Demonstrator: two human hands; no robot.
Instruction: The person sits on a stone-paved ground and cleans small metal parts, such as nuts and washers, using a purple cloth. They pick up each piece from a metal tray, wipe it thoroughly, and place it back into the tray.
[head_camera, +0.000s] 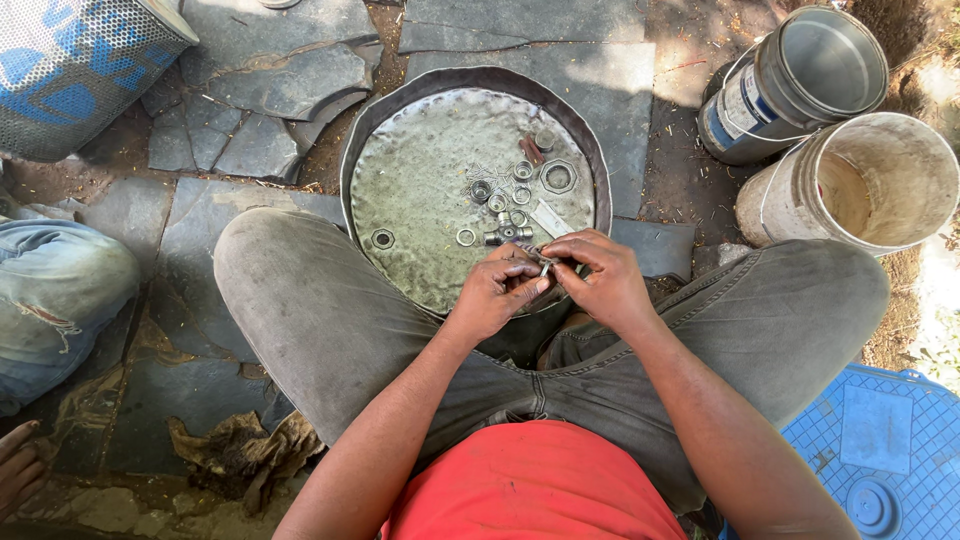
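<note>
While the person sits over the round metal tray (400, 190), the left hand (495, 293) and right hand (600, 280) pinch 1 small metal part (545, 267) between their fingertips at the tray's near edge. It looks hard, light and maybe slippery, so holding its ends seems best.

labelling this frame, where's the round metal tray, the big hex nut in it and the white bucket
round metal tray (420, 215), head view, bare dented floor of the tray
big hex nut (558, 177), head view, its flat ring face
white bucket (790, 205), head view, its outer side wall
</note>
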